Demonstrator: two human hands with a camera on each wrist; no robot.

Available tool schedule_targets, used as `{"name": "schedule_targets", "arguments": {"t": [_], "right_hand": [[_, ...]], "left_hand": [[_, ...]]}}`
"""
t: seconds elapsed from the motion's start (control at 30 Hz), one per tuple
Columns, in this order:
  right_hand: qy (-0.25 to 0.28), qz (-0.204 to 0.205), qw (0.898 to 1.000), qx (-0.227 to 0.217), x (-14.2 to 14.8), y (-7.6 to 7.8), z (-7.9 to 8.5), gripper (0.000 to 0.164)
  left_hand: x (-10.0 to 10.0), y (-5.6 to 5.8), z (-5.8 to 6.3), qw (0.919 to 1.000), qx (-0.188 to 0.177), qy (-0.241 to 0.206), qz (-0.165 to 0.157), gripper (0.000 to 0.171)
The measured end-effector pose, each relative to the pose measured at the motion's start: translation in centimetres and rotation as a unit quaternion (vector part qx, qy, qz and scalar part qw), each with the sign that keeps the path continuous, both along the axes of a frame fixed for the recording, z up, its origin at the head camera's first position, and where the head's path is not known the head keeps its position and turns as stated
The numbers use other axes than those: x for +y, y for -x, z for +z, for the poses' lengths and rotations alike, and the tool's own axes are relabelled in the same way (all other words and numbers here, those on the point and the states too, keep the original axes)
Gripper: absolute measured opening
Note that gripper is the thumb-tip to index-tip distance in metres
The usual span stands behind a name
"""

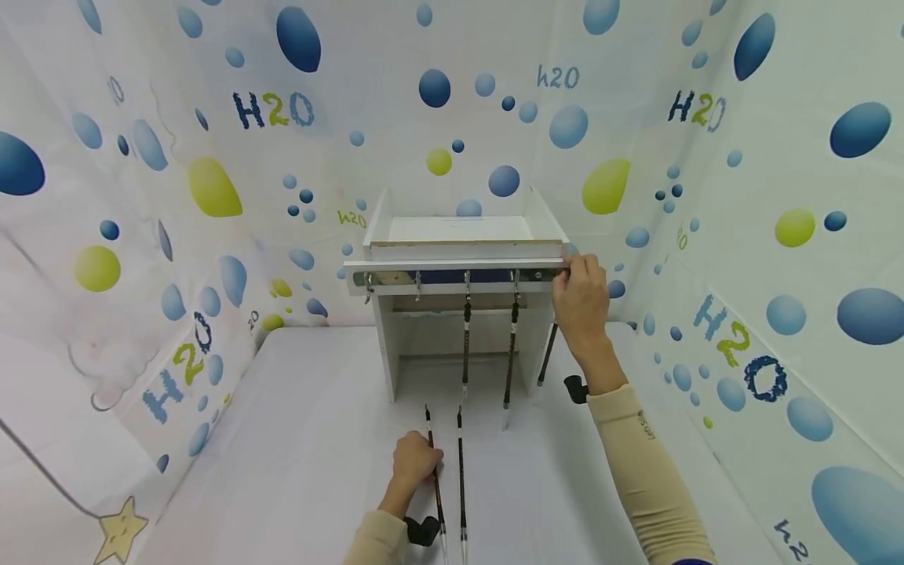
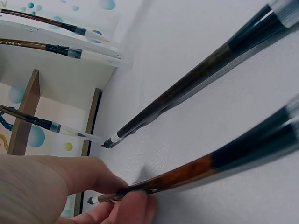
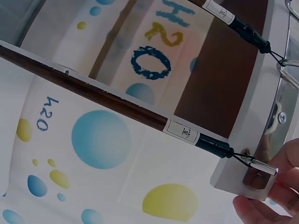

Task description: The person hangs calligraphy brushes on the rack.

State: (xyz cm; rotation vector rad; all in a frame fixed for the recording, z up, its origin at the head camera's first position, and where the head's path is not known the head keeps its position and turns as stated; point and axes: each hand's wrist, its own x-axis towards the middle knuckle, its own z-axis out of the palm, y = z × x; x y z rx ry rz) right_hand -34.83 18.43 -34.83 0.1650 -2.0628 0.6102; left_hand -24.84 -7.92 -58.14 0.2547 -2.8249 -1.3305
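Note:
Low on the white table, my left hand (image 1: 417, 459) pinches the reddish-brown handle of a calligraphy brush (image 2: 187, 175) between thumb and fingers, near its looped end. A second, darker calligraphy brush (image 2: 173, 98) lies beside it. My right hand (image 1: 582, 302) grips the right end of a white hook rail (image 1: 452, 265), fingers around its corner close to the last hook (image 3: 264, 166). From that hook a brown brush (image 3: 117, 102) hangs by its cord loop. Two more brushes, one near the middle (image 1: 466, 337) and one right of it (image 1: 512, 353), hang bristles down.
Behind the rail stands a white shelf unit (image 1: 387, 353) with a tray-like top (image 1: 459, 229). Two hooks at the rail's left, the outer hook (image 1: 368, 288) and its neighbour (image 1: 417, 286), carry no brush. White walls (image 1: 452, 125) with bubble prints surround the table (image 1: 304, 439).

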Motion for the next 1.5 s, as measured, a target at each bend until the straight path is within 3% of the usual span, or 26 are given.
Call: {"name": "schedule_targets", "arguments": {"t": [0.2,0.4,0.5,0.63,0.87,1.3,1.5], "right_hand": [[0.002,0.0,1.0,-0.003,-0.1,0.1,0.2,0.02],[0.005,0.0,1.0,-0.005,-0.2,0.1,0.1,0.021],[0.007,0.0,1.0,-0.005,-0.2,0.1,0.0,0.021],[0.006,0.003,1.0,-0.008,-0.2,0.2,0.0,0.022],[0.014,0.003,1.0,-0.004,-0.2,0.1,0.0,0.022],[0.018,0.007,1.0,0.001,-0.2,0.1,0.0,0.02],[0.018,0.008,1.0,-0.005,-0.1,0.2,-0.1,0.021]], "left_hand": [[-0.3,0.2,0.4,0.9997,0.015,-0.001,0.02,0.022],[-0.6,0.4,1.5,0.9991,0.029,-0.031,0.003,0.033],[-0.6,0.6,2.3,0.9979,0.054,-0.037,-0.003,0.031],[-0.7,0.7,3.7,0.9943,0.095,-0.049,-0.003,0.03],[-0.7,0.5,6.7,0.9876,0.129,-0.089,-0.014,0.033],[-0.9,0.4,11.8,0.9819,0.178,-0.064,-0.008,0.031],[-1.3,0.3,13.5,0.979,0.194,-0.062,0.003,0.029]]}}
